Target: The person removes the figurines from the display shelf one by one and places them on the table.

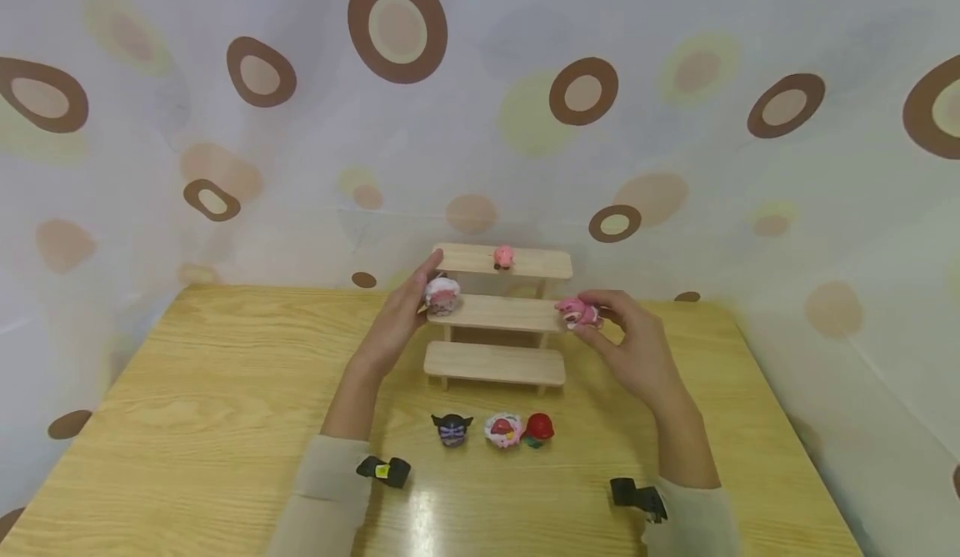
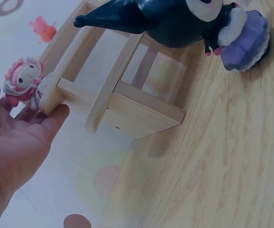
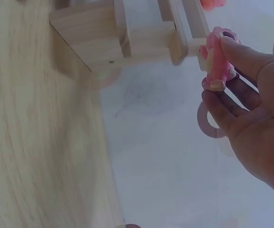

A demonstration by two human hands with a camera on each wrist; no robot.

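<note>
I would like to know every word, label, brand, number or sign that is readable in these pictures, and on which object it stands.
No readable text in any view.
Yellow patch on the left black strap: too small to tell whether it bears writing.
Right black strap: any marking is too small to read.
Wooden stand and toy figures: no lettering visible.
Wall covering: rings and spots only.
</note>
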